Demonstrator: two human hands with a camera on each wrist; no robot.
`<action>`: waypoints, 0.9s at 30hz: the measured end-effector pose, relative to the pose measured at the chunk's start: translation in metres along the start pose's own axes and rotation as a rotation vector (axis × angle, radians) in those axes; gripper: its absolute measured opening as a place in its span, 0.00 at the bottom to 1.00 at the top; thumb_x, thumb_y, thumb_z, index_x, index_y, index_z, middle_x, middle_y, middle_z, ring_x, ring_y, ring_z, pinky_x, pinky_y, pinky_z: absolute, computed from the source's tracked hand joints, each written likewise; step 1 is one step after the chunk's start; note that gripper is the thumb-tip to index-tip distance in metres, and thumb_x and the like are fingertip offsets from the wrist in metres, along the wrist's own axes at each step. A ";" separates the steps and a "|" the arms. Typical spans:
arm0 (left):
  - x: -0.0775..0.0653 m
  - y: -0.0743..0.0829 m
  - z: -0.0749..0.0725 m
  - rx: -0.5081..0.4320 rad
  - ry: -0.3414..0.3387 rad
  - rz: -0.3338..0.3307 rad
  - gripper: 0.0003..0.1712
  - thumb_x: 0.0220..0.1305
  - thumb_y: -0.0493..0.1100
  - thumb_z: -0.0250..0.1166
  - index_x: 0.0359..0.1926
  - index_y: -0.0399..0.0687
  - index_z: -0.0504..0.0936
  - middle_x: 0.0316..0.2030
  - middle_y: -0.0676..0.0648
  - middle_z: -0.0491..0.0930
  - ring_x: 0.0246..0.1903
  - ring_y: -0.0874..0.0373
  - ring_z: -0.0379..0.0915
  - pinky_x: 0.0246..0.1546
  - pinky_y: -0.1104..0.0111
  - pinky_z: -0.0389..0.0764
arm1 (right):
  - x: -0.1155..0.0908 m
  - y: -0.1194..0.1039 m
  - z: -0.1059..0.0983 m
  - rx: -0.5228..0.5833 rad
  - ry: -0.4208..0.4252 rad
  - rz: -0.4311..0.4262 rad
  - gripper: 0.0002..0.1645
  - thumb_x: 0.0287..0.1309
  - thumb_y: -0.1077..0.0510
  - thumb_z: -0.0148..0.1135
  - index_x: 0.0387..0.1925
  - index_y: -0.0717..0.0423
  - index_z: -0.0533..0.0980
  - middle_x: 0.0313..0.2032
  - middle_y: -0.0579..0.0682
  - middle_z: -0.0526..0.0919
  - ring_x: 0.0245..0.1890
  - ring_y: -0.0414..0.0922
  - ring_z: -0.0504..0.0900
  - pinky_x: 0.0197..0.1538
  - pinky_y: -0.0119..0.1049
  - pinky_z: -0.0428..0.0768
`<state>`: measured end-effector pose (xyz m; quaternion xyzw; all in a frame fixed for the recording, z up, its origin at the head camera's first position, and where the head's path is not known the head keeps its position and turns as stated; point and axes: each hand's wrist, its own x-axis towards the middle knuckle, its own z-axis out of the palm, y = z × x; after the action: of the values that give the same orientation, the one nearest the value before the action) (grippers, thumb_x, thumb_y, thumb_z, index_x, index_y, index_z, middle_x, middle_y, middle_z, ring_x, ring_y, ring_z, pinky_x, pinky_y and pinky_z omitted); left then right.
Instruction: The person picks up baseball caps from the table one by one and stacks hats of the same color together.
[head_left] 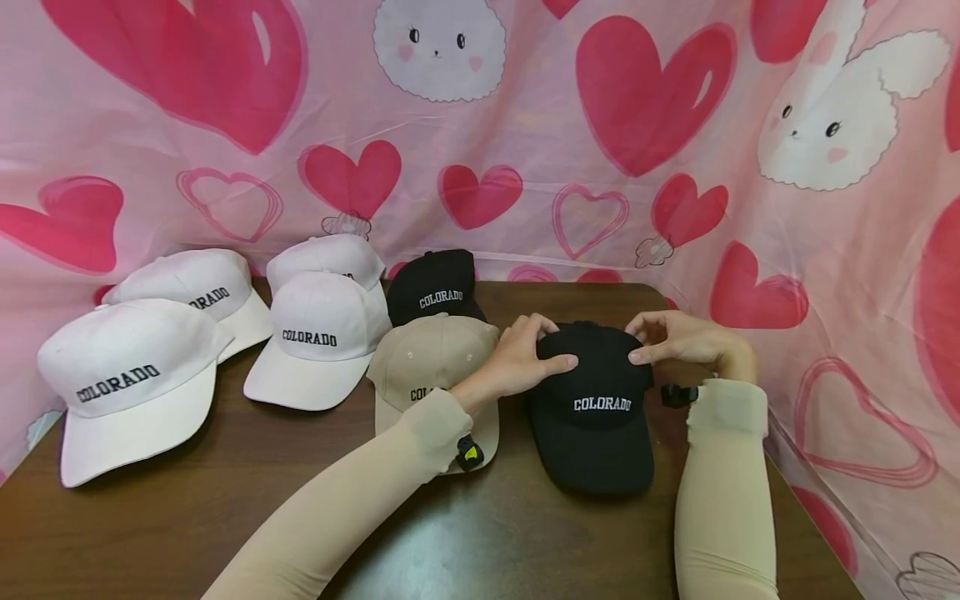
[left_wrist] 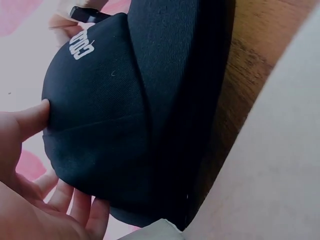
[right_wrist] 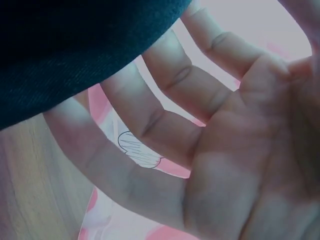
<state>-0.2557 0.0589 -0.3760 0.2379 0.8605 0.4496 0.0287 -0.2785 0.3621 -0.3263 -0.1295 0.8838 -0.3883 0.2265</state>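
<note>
A black baseball cap (head_left: 600,375) with white COLORADO lettering sits at the right of the table, its brim toward the viewer. My left hand (head_left: 517,357) holds the left of its crown, thumb on the front panel and fingers round the side and back. On the opposite side my right hand (head_left: 682,340) grips the crown, thumb at the edge. In the right wrist view the fingers (right_wrist: 175,80) reach behind the dark fabric, their tips hidden. The left wrist view shows the thumb (left_wrist: 34,120) pressed to the crown. A tan cap (head_left: 435,350) lies partly behind my left forearm.
Behind the tan cap stands another black cap (head_left: 433,283). Several white caps, among them a front one (head_left: 127,375) and a middle one (head_left: 322,317), overlap on the left of the brown table (head_left: 465,550). A pink heart-print cloth (head_left: 525,108) hangs behind and at the right.
</note>
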 end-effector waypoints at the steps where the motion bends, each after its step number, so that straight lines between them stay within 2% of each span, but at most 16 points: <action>1: 0.001 -0.001 0.001 0.014 0.005 0.007 0.30 0.57 0.61 0.67 0.54 0.55 0.69 0.48 0.51 0.67 0.49 0.57 0.61 0.50 0.63 0.69 | 0.000 0.000 0.000 -0.007 0.003 0.004 0.28 0.51 0.51 0.71 0.49 0.56 0.71 0.41 0.61 0.76 0.43 0.57 0.75 0.49 0.57 0.76; 6: 0.001 -0.002 0.002 0.067 0.011 0.029 0.28 0.60 0.59 0.65 0.55 0.54 0.68 0.47 0.50 0.66 0.48 0.56 0.60 0.50 0.64 0.67 | 0.001 -0.001 0.001 -0.019 0.023 0.013 0.28 0.50 0.51 0.72 0.50 0.56 0.70 0.43 0.60 0.76 0.44 0.56 0.74 0.50 0.54 0.76; 15: 0.001 0.000 0.003 0.087 0.001 0.046 0.27 0.64 0.56 0.63 0.60 0.54 0.68 0.52 0.49 0.66 0.50 0.54 0.59 0.54 0.62 0.64 | 0.000 -0.005 0.001 -0.051 0.037 0.055 0.33 0.48 0.48 0.73 0.52 0.54 0.68 0.47 0.59 0.74 0.48 0.56 0.72 0.50 0.52 0.77; 27: -0.003 -0.002 0.006 0.094 -0.007 0.050 0.28 0.65 0.53 0.63 0.62 0.53 0.67 0.51 0.48 0.64 0.49 0.55 0.57 0.52 0.63 0.65 | -0.001 -0.008 0.003 -0.098 0.033 0.062 0.34 0.47 0.46 0.73 0.53 0.52 0.68 0.48 0.57 0.74 0.48 0.55 0.72 0.50 0.52 0.77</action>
<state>-0.2525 0.0612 -0.3812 0.2619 0.8744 0.4083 0.0095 -0.2759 0.3552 -0.3216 -0.1064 0.9090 -0.3396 0.2170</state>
